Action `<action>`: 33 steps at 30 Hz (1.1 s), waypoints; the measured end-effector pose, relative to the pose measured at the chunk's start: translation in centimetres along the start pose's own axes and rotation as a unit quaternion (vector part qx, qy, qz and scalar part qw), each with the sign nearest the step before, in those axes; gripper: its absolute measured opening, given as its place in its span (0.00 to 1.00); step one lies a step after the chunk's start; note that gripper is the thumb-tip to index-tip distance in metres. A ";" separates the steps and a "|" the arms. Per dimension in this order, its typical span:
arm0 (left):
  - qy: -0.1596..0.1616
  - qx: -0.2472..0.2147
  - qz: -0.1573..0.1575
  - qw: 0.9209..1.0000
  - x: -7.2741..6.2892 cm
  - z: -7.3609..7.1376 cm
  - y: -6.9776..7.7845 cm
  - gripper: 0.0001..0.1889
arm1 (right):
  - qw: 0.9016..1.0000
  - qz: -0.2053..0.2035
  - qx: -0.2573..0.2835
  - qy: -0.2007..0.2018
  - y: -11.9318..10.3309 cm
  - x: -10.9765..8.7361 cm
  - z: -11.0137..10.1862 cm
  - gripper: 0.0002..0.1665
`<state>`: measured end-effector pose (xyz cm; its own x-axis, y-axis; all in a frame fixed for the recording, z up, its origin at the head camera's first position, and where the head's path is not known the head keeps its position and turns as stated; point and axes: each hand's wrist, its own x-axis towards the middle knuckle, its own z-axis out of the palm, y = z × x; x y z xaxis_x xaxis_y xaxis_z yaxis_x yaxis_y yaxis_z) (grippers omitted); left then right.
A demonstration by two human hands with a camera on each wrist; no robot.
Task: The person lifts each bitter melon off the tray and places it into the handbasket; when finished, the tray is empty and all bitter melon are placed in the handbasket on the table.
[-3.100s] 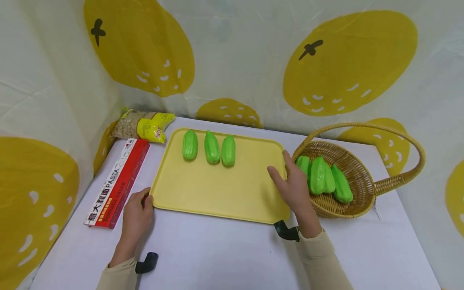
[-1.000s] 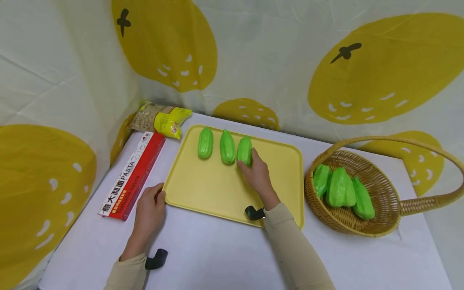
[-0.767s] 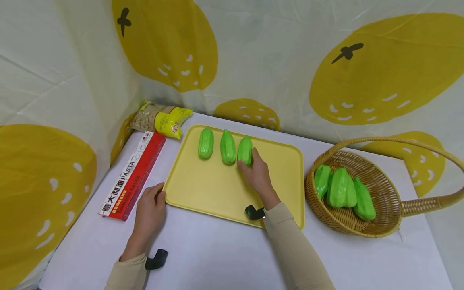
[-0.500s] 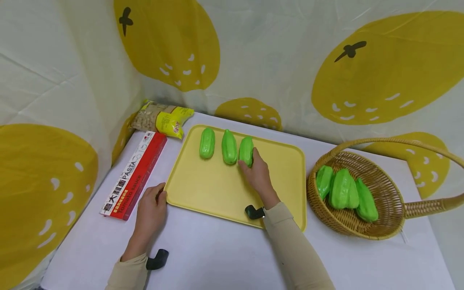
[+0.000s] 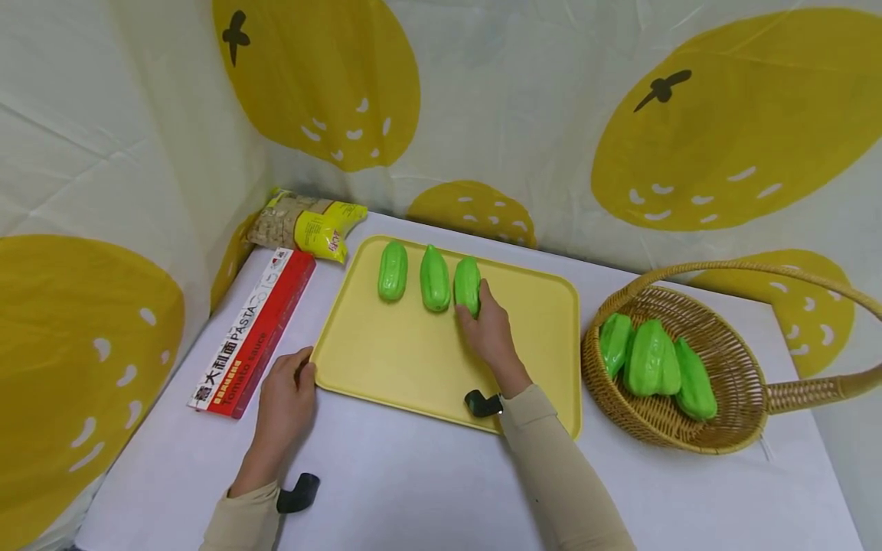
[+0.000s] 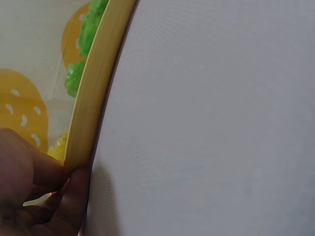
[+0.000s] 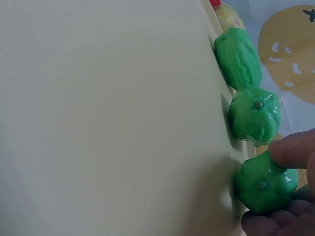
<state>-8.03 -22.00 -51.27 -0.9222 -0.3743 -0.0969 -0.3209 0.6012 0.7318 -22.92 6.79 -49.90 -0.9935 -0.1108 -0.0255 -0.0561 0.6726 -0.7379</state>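
Observation:
My left hand [image 5: 288, 390] pinches the near left corner of the yellow tray [image 5: 386, 367]; the left wrist view shows thumb and fingers [image 6: 74, 196] on the tray's rim. On the tray's far left part, three green ridged fruits lie in a row: a left one [image 5: 393, 272], a middle one [image 5: 435, 279] and a right one [image 5: 467, 283]. My right hand [image 5: 491, 329] grips the right one from its right side. In the right wrist view the thumb lies across the top of this green ridged fruit [image 7: 263, 184], with other fingers curled beneath it.
To the right stands a wicker basket [image 5: 747, 375] with a tall handle, holding several more of the green fruits [image 5: 648, 358]. A red and white pasta box [image 5: 255, 333] lies left of the tray, below a yellow snack bag [image 5: 313, 226]. Patterned cloth [image 5: 503, 99] hangs behind the table.
Since the oldest frame my right hand has moved left from the tray's right rim and taken hold of the right fruit. My left hand stays at the corner. The last second shows almost no movement.

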 end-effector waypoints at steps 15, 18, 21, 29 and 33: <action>0.001 0.004 0.000 1.000 0.0 0.2 -0.2 0.23 | 1.000 -0.020 0.003 0.002 -0.2 -0.9 -1.3 0.45; 0.006 0.003 0.008 1.000 0.0 0.2 -0.3 0.22 | 1.000 -0.017 0.008 -0.001 -0.3 -1.1 -1.6 0.45; 0.006 0.003 0.008 1.000 0.0 0.1 -0.2 0.22 | 1.000 -0.015 0.011 0.000 -0.5 -1.4 -1.9 0.45; 0.000 0.008 0.002 1.000 -0.1 0.0 0.1 0.23 | 1.000 -0.020 0.021 0.006 -0.9 -2.4 -2.9 0.45; -0.002 0.009 -0.001 1.000 -0.1 -0.1 0.1 0.23 | 0.999 -0.031 0.028 0.014 -1.1 -2.9 -3.4 0.45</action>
<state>-7.96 -21.96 -51.15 -0.9224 -0.3728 -0.1010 -0.3266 0.6133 0.7191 -20.28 8.82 -46.73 -0.9907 -0.1302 0.0395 -0.1127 0.6231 -0.7740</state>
